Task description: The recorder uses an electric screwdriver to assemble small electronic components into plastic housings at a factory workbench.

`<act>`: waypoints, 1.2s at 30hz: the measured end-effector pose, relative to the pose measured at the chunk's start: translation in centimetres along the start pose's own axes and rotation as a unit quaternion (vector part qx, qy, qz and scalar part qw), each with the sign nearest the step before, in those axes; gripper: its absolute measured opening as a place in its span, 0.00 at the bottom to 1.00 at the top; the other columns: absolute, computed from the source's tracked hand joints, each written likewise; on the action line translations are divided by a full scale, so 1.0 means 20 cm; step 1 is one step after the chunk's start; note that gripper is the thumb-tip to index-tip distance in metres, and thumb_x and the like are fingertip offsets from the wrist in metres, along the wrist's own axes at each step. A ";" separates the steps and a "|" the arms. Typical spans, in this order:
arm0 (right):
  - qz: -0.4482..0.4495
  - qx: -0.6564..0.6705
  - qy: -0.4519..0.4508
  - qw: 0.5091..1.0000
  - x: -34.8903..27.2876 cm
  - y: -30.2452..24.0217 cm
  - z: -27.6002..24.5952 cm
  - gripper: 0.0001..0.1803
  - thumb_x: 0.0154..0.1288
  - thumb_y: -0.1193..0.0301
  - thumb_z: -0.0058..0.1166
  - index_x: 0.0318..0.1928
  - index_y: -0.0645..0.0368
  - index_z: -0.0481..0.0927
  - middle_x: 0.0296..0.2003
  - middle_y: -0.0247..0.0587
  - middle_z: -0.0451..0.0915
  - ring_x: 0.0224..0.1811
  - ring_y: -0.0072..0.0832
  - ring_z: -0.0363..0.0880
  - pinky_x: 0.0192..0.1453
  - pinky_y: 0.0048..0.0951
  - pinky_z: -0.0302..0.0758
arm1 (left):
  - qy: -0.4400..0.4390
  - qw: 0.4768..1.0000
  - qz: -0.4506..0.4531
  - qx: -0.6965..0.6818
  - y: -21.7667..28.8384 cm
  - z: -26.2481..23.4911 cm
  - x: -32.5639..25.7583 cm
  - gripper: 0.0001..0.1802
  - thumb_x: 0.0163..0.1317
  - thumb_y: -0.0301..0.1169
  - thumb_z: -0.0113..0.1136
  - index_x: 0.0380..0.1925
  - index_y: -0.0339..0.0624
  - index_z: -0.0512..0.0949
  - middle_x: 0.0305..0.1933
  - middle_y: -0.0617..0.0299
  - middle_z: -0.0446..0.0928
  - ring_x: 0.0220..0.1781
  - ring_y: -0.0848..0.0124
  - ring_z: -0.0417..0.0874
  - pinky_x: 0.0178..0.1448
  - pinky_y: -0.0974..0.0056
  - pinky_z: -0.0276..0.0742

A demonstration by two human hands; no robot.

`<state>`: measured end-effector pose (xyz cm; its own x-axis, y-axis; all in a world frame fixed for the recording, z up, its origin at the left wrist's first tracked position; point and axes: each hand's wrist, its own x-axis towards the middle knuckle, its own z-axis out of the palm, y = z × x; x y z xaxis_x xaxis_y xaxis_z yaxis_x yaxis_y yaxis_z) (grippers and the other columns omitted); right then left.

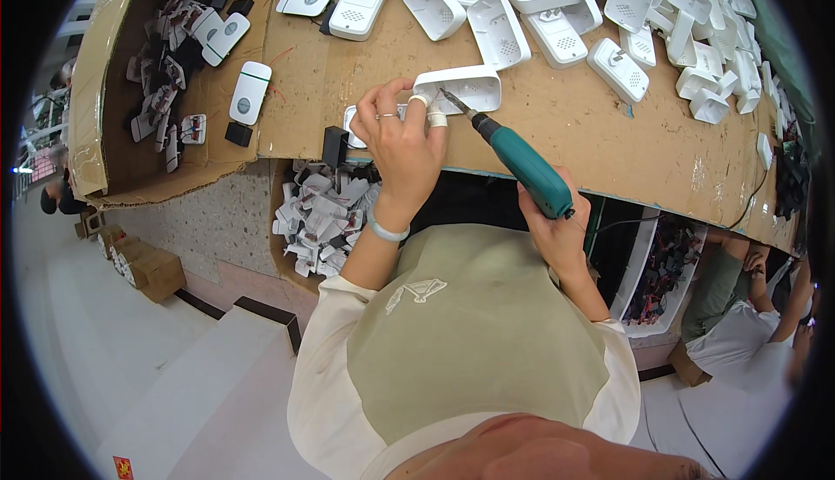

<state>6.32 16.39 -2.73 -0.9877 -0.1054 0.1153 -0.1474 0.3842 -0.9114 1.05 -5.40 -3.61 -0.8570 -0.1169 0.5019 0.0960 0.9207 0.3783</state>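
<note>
My left hand [402, 143] grips the near left edge of a white plastic housing shell [474, 87], its open side facing me. White wraps cover some of its fingertips. In my right hand [555, 219] is a teal electric screwdriver [529, 167] with a black collar. Its metal tip reaches into the shell, close to my left fingers; the exact contact point is too small to make out. A small white part, partly hidden behind my left hand, lies beside a black block [335, 146] at the table edge.
Many white shells [631, 0] are heaped at the back right of the cardboard-covered table [339, 71]. A cardboard box [109, 89] of assembled units stands left, near a white unit with a green edge [252, 93]. Bins [326, 219] sit below. Another person [739, 328] sits at right.
</note>
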 end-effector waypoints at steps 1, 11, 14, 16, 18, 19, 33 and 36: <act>-0.007 -0.002 0.003 1.000 0.00 -0.01 0.00 0.16 0.59 0.82 0.64 0.47 0.62 0.77 0.31 0.44 0.83 0.30 0.27 0.84 0.40 0.23 0.78 | 0.001 1.000 0.000 0.000 0.00 0.00 0.00 0.08 0.52 0.29 0.66 0.31 0.37 0.82 0.55 0.56 0.76 0.59 0.52 0.69 0.61 0.45 0.58; 0.013 -0.034 -0.041 0.999 -0.01 -0.01 -0.03 0.20 0.58 0.82 0.66 0.51 0.62 0.75 0.34 0.46 0.84 0.33 0.34 0.86 0.41 0.24 0.78 | -0.002 1.000 -0.001 0.021 0.01 -0.01 0.00 0.08 0.51 0.28 0.68 0.32 0.41 0.82 0.54 0.58 0.76 0.59 0.54 0.69 0.63 0.48 0.59; -0.008 -0.019 -0.024 0.999 -0.01 -0.01 -0.02 0.20 0.57 0.82 0.66 0.51 0.63 0.76 0.34 0.45 0.84 0.33 0.33 0.85 0.41 0.24 0.78 | 0.001 1.000 0.005 0.022 0.00 -0.01 0.00 0.08 0.51 0.28 0.68 0.32 0.41 0.82 0.55 0.58 0.76 0.60 0.54 0.69 0.63 0.48 0.59; -0.011 -0.015 -0.018 1.000 -0.01 -0.02 -0.02 0.20 0.57 0.82 0.66 0.50 0.63 0.76 0.34 0.44 0.84 0.32 0.32 0.85 0.41 0.24 0.78 | 0.000 1.000 0.007 0.013 0.00 0.00 0.00 0.08 0.52 0.28 0.67 0.32 0.39 0.82 0.55 0.57 0.76 0.60 0.53 0.69 0.62 0.46 0.58; -0.015 -0.010 -0.013 1.000 -0.02 -0.02 -0.02 0.20 0.57 0.82 0.66 0.50 0.63 0.77 0.34 0.44 0.84 0.32 0.31 0.84 0.41 0.24 0.78 | -0.002 1.000 0.008 0.005 0.01 0.00 0.00 0.08 0.52 0.28 0.66 0.32 0.37 0.82 0.55 0.56 0.76 0.59 0.51 0.69 0.61 0.44 0.57; -0.013 -0.003 -0.004 1.000 -0.03 -0.01 -0.02 0.19 0.57 0.82 0.66 0.50 0.63 0.77 0.34 0.43 0.84 0.32 0.29 0.84 0.41 0.23 0.78 | 0.001 1.000 0.006 0.014 0.01 0.00 0.00 0.08 0.52 0.28 0.67 0.32 0.39 0.82 0.55 0.57 0.76 0.59 0.53 0.69 0.62 0.46 0.58; -0.022 0.013 0.048 0.999 -0.09 -0.04 -0.08 0.15 0.59 0.83 0.66 0.47 0.65 0.80 0.32 0.40 0.84 0.32 0.21 0.83 0.40 0.20 0.77 | 0.015 0.999 0.015 0.037 0.00 -0.02 -0.02 0.07 0.51 0.28 0.70 0.32 0.43 0.85 0.55 0.62 0.80 0.59 0.55 0.71 0.61 0.49 0.59; -0.009 0.027 0.042 0.999 -0.10 -0.04 -0.08 0.15 0.59 0.83 0.66 0.47 0.65 0.80 0.32 0.39 0.84 0.32 0.20 0.82 0.40 0.20 0.77 | 0.028 0.999 0.015 0.028 -0.01 -0.04 -0.04 0.08 0.52 0.29 0.70 0.33 0.44 0.86 0.55 0.63 0.81 0.57 0.56 0.72 0.62 0.51 0.59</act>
<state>8.24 17.74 -1.62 -0.9862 -0.0333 0.1624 -0.1641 0.3329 -0.9286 2.02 -5.82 -3.51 -0.8238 -0.1088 0.5563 0.0915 0.9430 0.3199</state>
